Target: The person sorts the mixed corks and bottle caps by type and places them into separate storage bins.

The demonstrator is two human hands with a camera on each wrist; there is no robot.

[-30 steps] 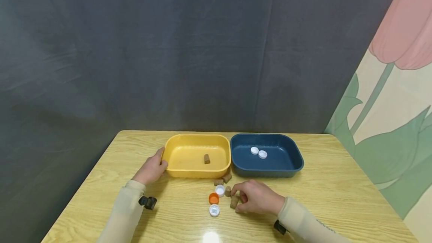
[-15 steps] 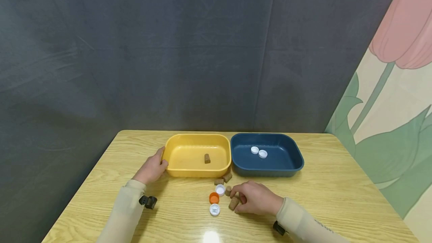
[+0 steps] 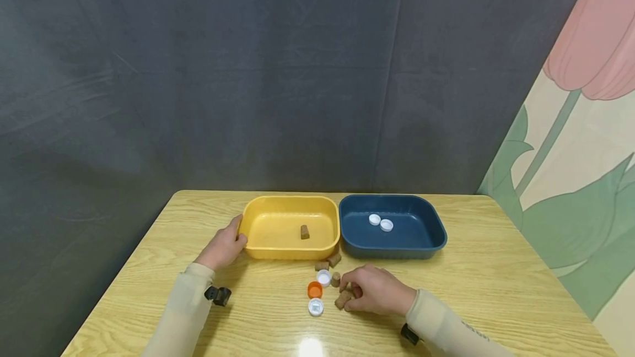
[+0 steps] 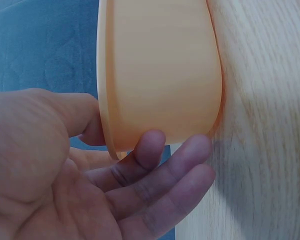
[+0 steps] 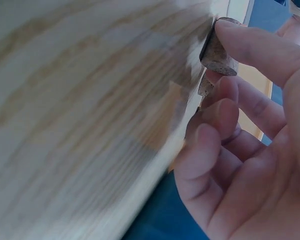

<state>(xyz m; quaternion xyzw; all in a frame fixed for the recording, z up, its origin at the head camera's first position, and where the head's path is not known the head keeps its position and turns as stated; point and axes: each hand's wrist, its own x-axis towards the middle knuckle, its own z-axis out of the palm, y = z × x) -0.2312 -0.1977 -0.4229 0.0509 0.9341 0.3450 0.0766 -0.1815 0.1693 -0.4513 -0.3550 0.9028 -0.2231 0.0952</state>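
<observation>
My left hand (image 3: 224, 248) holds the left end of the yellow tray (image 3: 291, 254). In the left wrist view the thumb bears on the tray's rim (image 4: 106, 75), and the other fingers curl against its outer wall. At the right, my right hand (image 3: 378, 290) pinches a brown cork (image 3: 342, 300) low over the table. The right wrist view shows the thumb pressed on this cork (image 5: 222, 52), with the index finger mostly hidden behind it. Another cork (image 3: 335, 279) stands just beyond the fingertips. Two further corks (image 3: 322, 266) lie by the trays.
One cork (image 3: 305, 232) lies inside the yellow tray. Beside it stands a dark blue tray (image 3: 392, 253) holding two white bottle caps (image 3: 386, 225). Between my hands, an orange cap (image 3: 315, 290) sits between two white caps (image 3: 315, 307) on the wooden table. A grey curtain (image 3: 317, 81) hangs behind.
The cork at my right fingers has turned and shifted slightly left, and the right hand has moved a little with it. My left hand stays on the yellow tray.
</observation>
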